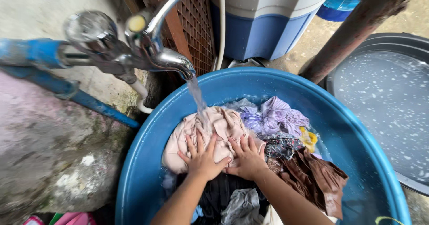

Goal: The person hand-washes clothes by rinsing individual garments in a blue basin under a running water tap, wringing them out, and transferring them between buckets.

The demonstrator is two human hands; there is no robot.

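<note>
Outdoors on rough concrete, a blue tub (143, 162) sits under a running tap (152, 41). Left hand (203, 159) and right hand (248, 158) press flat, fingers spread, gripping nothing, on a beige garment (223, 124). Darker clothes underneath are too tangled to make out.

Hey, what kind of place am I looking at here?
Likely an outdoor hand-laundry spot: a tap runs onto a beige garment in a blue tub, both hands pressing it, with a soapy dark basin alongside.

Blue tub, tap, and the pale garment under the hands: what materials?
Blue tub: likely plastic, smooth moulded wall with a dull sheen. Tap: metal, shiny chromed glare. Pale pink garment: soft woven cloth, wet and creased, pressed by left hand and right hand.
</note>
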